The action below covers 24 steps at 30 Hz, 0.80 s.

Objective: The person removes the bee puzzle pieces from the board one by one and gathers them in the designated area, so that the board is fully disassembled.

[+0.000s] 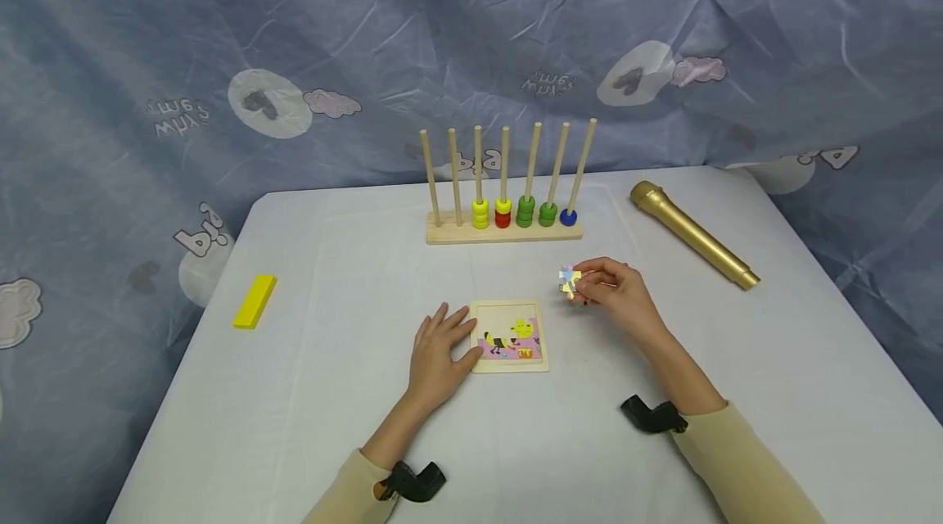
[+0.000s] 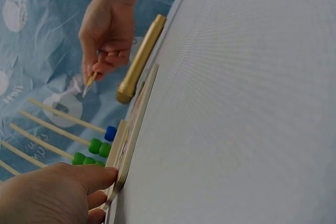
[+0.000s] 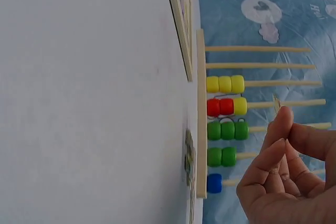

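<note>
A square wooden puzzle tray lies on the table, its lower part filled with pink and yellow picture pieces and its upper part bare wood. My left hand rests at the tray's left side, fingers extended, with thumb and fingertips touching the frame. To the right of the tray, my right hand pinches a small jigsaw piece between thumb and fingers, raised above the table. Other puzzle pieces lie on the table below that hand, mostly covered by it in the head view.
Behind the tray stands a wooden peg rack with yellow, red, green and blue beads on some rods. A gold microphone-shaped tube lies at the back right. At the left is a yellow block. A printed blue cloth hangs behind the table.
</note>
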### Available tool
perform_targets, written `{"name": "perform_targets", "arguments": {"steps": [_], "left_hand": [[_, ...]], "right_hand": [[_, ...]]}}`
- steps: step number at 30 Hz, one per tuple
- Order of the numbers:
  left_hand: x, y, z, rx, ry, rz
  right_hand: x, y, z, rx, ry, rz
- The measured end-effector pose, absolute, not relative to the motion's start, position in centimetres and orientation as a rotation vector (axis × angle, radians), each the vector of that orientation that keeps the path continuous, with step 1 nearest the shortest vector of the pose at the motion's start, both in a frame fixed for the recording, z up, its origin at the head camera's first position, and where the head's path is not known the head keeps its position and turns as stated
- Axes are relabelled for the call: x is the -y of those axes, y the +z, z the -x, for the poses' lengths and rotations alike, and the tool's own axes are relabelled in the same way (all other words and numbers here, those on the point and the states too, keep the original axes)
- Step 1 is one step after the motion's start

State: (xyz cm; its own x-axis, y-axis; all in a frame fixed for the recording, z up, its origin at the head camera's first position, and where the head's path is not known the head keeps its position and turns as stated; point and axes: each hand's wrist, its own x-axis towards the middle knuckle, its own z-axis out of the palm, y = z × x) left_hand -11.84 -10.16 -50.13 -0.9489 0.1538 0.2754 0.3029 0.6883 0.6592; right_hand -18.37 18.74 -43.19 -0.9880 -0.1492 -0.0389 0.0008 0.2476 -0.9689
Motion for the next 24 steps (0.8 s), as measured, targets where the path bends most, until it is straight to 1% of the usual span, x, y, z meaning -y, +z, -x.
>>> {"name": "perform_targets", "arguments": {"steps": [11, 24], "left_hand": [[10.5, -50.5, 11.7, 2.716, -1.115, 0.336], [10.2, -50.5, 11.9, 2.7, -1.124, 0.363]], "right_hand": [[-22.8, -43.2, 19.1, -2.47, -1.807, -0.021], [-24.5, -44.7, 19.4, -2.502, -1.749, -0.068]]}}
